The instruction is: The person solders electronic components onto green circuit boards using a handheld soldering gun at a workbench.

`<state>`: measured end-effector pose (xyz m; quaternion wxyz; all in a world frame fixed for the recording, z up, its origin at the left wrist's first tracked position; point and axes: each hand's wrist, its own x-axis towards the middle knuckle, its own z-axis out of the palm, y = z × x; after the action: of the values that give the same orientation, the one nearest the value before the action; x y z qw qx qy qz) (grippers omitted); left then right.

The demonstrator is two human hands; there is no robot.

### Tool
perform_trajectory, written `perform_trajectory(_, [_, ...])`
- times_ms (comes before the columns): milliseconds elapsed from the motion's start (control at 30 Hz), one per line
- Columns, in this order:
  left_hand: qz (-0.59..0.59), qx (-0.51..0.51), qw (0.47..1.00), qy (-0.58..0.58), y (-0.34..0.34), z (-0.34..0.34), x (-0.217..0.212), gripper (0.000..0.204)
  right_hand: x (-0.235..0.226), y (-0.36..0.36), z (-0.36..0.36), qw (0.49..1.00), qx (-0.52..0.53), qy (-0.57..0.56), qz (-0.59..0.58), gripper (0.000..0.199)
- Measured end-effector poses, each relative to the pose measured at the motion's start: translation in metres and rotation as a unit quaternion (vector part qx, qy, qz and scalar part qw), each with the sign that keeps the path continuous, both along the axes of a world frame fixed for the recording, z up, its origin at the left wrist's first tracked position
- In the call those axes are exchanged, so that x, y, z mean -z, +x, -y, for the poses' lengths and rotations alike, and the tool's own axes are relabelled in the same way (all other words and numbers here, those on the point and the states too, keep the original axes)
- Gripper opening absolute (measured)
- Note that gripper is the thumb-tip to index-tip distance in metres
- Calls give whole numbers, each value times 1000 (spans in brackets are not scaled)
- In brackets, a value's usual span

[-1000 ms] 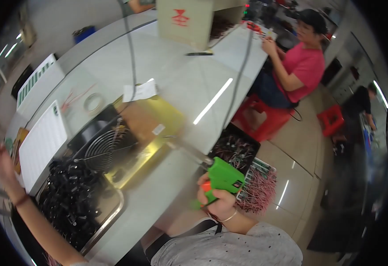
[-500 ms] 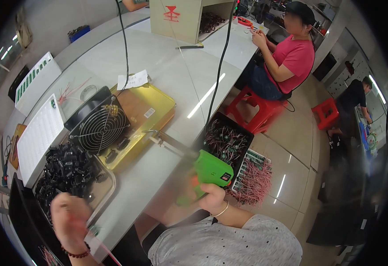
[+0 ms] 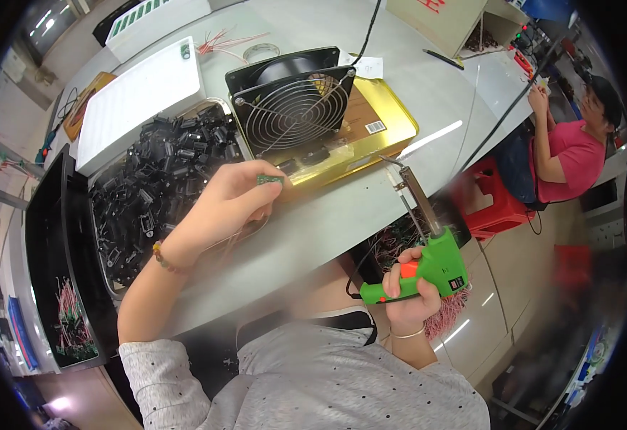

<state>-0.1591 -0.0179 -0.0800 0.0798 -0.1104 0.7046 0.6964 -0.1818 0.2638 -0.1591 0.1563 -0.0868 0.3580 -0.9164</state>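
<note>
My left hand (image 3: 216, 208) is pinched on a small green circuit board (image 3: 269, 179), with thin wires trailing below the fingers. It hovers by the table's near side, in front of a black fan (image 3: 299, 118) with a wire guard. My right hand (image 3: 413, 304) is wrapped round the handle of a green soldering gun (image 3: 444, 261), fingers at its orange trigger. The gun's barrel points up and away, its bent tip near the edge of a shiny gold box (image 3: 403, 129). Left of my left hand lie many black plastic parts (image 3: 177, 165) in a clear tray (image 3: 245, 147).
A white ridged tray (image 3: 141, 97) stands behind the black parts. At far left, a black bin (image 3: 52, 236) holds wired boards. Below the gun are bundles of pink wires (image 3: 449, 315). A co-worker (image 3: 571, 154) sits at the right on a red stool (image 3: 499, 204). A cable crosses the table's right side.
My view has turned, so the table sits differently. My left hand has come from the lower left to in front of the fan. The soldering gun, smeared before, now shows clearly with its barrel pointing up.
</note>
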Motion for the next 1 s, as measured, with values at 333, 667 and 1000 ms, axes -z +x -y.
perform_trajectory(333, [-41,9,999,13,-6,15,2,7,-1,-2,14,1000,-28,-7,7,44])
perform_trajectory(667, [-24,75,990,-115,1,26,-4,13,4,-2,22,998,-57,-4,9,45])
perform_trajectory(1000, [-73,-23,997,27,-5,11,11,11,3,-4,25,997,-74,-11,5,45])
